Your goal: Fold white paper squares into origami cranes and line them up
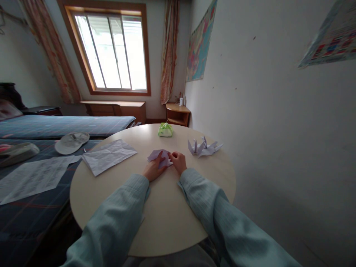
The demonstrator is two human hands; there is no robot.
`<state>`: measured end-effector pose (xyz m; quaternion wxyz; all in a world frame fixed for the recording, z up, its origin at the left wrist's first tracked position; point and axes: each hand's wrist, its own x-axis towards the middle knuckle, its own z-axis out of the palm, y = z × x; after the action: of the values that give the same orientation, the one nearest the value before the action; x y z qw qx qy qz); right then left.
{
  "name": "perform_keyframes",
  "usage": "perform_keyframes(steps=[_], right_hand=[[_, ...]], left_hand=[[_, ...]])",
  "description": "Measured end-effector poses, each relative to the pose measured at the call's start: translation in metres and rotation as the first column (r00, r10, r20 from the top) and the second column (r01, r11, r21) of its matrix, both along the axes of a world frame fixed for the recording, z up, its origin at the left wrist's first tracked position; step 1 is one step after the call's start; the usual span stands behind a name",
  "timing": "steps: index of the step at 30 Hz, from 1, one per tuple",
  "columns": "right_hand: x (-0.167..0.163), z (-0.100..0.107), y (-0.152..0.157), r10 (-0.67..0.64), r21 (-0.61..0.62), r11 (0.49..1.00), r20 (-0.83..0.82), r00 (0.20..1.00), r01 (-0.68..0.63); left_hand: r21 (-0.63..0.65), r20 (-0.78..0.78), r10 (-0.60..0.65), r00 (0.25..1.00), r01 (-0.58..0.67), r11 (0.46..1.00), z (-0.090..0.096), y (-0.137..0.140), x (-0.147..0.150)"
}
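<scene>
A folded sheet of pale purple paper (154, 154) lies on the round cream table (167, 207) between my hands. Spread across its near side, my left hand (156, 167) presses it flat with the fingers stretched out. My right hand (178, 161) pinches the paper's right edge between thumb and fingertips. The exact fold under the fingers is too small to make out. Right of my right hand stand several folded paper cranes (205, 148), close together and apart from the hand.
Creased white sheets (111, 154) lie at the table's left side. A green tissue pack (165, 129) sits at the far edge. On the left, a plaid bed (55, 204) holds a cap (72, 142) and a printed sheet (36, 176). A white wall (278, 148) borders the right.
</scene>
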<state>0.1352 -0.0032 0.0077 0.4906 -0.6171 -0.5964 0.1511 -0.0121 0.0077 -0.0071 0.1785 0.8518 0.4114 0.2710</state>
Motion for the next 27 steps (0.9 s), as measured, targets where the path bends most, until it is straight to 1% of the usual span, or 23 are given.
perform_keyframes(steps=[6,10,15,20,27], right_hand=[[0.0005,-0.0015,0.0019,-0.007,0.009,1.000,0.001,1.000,0.007],[-0.0009,-0.0016,0.0012,0.045,0.005,0.999,-0.040,0.998,-0.045],[-0.0022,-0.0008,-0.0001,0.103,-0.006,0.995,-0.078,0.992,-0.104],[-0.0020,-0.0030,0.0018,0.102,0.012,0.995,-0.053,0.993,-0.102],[-0.0025,-0.0033,0.0023,0.102,0.005,0.995,-0.041,0.994,-0.102]], left_hand=[[-0.005,0.038,-0.001,0.999,0.001,1.000,-0.0029,0.0017,0.0007],[0.000,0.036,0.001,0.999,-0.001,1.000,-0.0037,0.0023,0.0011],[0.003,-0.003,0.018,1.000,-0.018,1.000,0.0004,0.0003,0.0015],[0.005,-0.009,0.021,1.000,-0.021,1.000,-0.0010,0.0023,0.0012],[-0.010,-0.011,0.025,1.000,-0.025,1.000,-0.0034,0.0055,0.0000]])
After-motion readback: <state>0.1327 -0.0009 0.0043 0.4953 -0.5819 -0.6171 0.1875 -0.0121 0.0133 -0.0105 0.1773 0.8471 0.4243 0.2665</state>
